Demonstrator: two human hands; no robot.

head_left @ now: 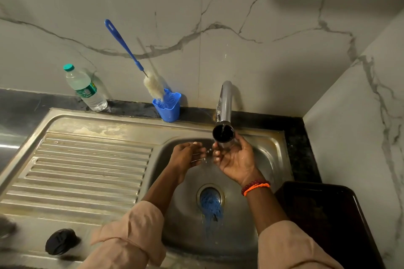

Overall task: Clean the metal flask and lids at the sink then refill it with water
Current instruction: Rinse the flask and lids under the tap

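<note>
A person's right hand grips the metal flask from below and holds it upright over the sink, its open mouth directly under the tap so the thin stream falls straight inside. The left hand hovers just beside it over the basin, fingers relaxed and grasping nothing, droplets flying between the 2 hands; it seems to be shaking off water. 1 dark lid lies well apart on the near edge of the ribbed drainboard, out of the splash. A bottle brush stands in a blue holder against the wall, within reach behind the basin, and a plastic water bottle sits further left. The flask's rim sits close under the spout, leaving little headroom to lift; free room lies downward and toward the drain. A dark tray crowds the right side
</note>
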